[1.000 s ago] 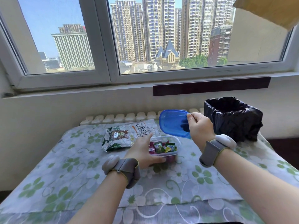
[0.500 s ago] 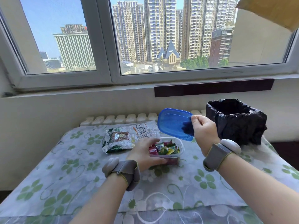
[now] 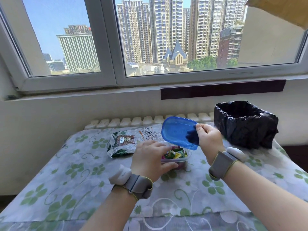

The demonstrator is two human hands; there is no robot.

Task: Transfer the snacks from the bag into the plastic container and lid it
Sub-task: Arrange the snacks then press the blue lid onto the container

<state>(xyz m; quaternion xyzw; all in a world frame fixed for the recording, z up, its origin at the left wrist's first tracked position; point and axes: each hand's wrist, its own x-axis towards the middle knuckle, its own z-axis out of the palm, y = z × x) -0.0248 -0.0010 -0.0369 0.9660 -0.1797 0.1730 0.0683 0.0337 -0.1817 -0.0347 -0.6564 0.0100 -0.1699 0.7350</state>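
A clear plastic container (image 3: 188,156) holding several coloured wrapped snacks (image 3: 175,154) sits mid-table. My left hand (image 3: 150,160) grips its left side, thumb along the front wall. My right hand (image 3: 209,140) pinches the right edge of a translucent blue lid (image 3: 175,131), which hangs tilted just above the container's back rim, its lower edge close over the snacks. The flattened snack bag (image 3: 131,140) lies on the table to the left, behind my left hand.
A bin lined with a black bag (image 3: 245,124) stands at the back right of the table. The floral tablecloth (image 3: 75,180) covers the table. A white radiator (image 3: 126,122) runs along the far edge under the window sill.
My right hand has carried the blue lid down and towards me, from behind the container to just over its back rim. My left hand has kept its hold on the container.
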